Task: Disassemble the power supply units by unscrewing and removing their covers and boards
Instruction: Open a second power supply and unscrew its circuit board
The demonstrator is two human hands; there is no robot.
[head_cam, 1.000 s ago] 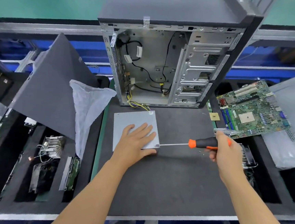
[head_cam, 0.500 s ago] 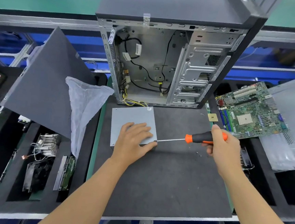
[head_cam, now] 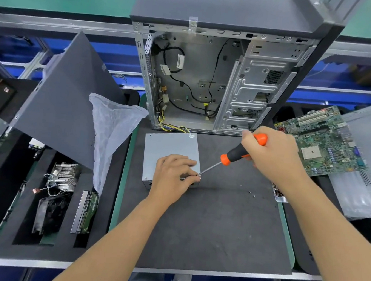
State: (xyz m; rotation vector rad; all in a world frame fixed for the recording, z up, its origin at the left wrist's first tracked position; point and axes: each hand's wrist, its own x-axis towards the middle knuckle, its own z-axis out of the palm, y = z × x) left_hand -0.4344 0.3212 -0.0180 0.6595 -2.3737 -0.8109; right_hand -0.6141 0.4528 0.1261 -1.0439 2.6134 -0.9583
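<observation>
A grey metal power supply unit (head_cam: 170,148) lies flat on the dark work mat (head_cam: 206,227), in front of the open computer case. My left hand (head_cam: 173,176) rests on its near right corner, fingertips curled by the screwdriver tip. My right hand (head_cam: 272,157) grips the orange-and-black handle of a screwdriver (head_cam: 234,157). The shaft slants down and left, its tip at the unit's near right corner, beside my left fingertips. Yellow and black wires (head_cam: 172,128) run from the unit's far edge into the case.
The open computer case (head_cam: 219,80) stands upright behind the mat. A green motherboard (head_cam: 323,141) lies at the right, next to plastic bags. Left: a leaning grey side panel (head_cam: 65,116), a white bag (head_cam: 111,134), trays with a heatsink (head_cam: 63,175). Small loose screws (head_cam: 251,193) lie on the mat.
My right hand has lifted the screwdriver handle up and away, so the shaft now slants steeply down to the unit's corner. My left fingers have curled in at that corner.
</observation>
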